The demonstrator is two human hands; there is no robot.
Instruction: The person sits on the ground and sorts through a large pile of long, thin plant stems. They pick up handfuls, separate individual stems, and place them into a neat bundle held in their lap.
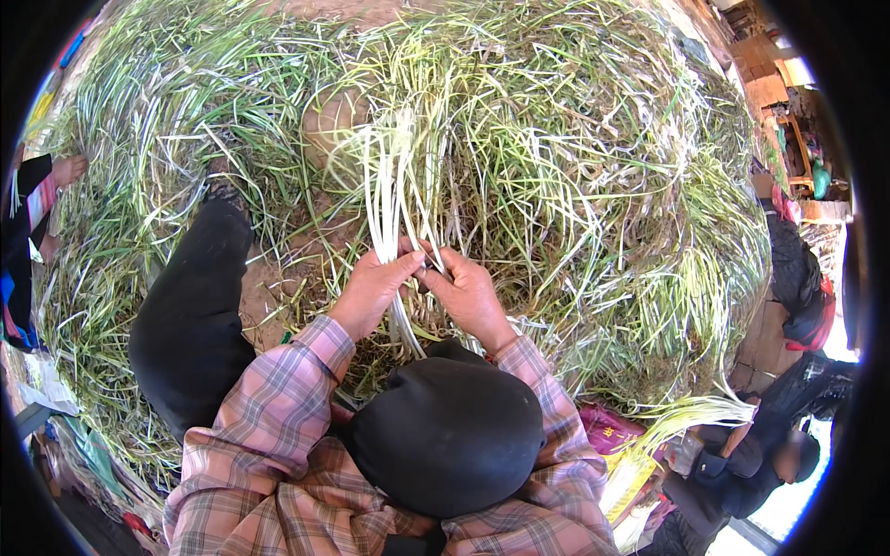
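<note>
My left hand [368,292] grips a small bunch of long, thin pale stalks [382,201], which look like garlic chives. White lengths stick up past the fingers, and the other ends hang down toward my right knee. Close against it, my right hand [471,295] pinches one or two stalks between thumb and fingers. Both thumbs nearly meet; something small and dark shows between them, too hidden to name. All around and under my hands spreads a thick heap of green and yellowish stalks [528,167].
My black-trousered left leg [188,313] and right knee [445,431] flank the work area. At right, a person [751,465] holds a pale bunch [702,411] beside a purple-and-yellow printed bag [612,431]. Another person's hand [69,169] reaches in at far left. Bare soil [268,299] shows between stalks.
</note>
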